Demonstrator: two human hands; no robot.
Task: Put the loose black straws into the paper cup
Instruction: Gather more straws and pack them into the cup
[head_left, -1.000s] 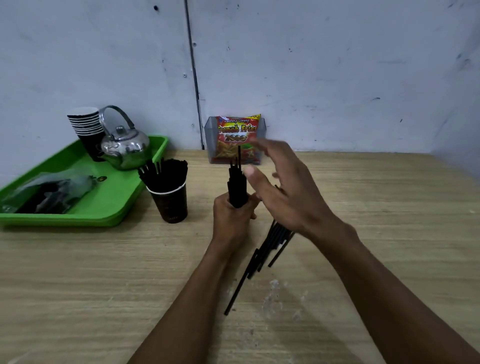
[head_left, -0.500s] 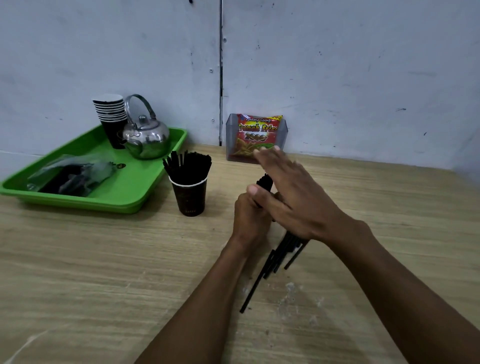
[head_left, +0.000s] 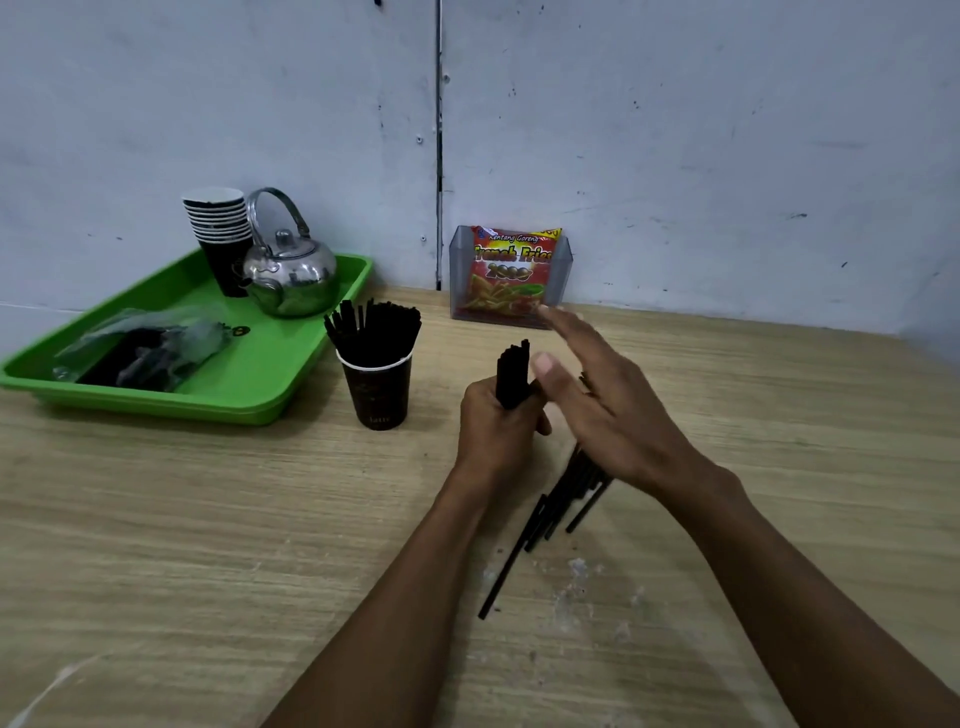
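Note:
A dark paper cup (head_left: 379, 395) stands on the wooden table, packed with upright black straws (head_left: 373, 332). To its right, my left hand (head_left: 496, 426) is closed around an upright bundle of black straws (head_left: 511, 371). My right hand (head_left: 608, 410) hovers flat and open just right of the bundle's top, fingers spread, thumb beside the straws. Under my right hand, several loose black straws (head_left: 558, 501) lie on the table, one reaching toward me.
A green tray (head_left: 270, 374) at the left holds a stack of paper cups (head_left: 218, 228), a steel kettle (head_left: 291, 270) and a plastic bag (head_left: 140, 348). A clear holder with a snack packet (head_left: 511, 275) stands against the grey wall.
The bundle's uneven top straws have been levelled down into my left fist. My right hand has lifted slightly off the top. The camera view shifted left.

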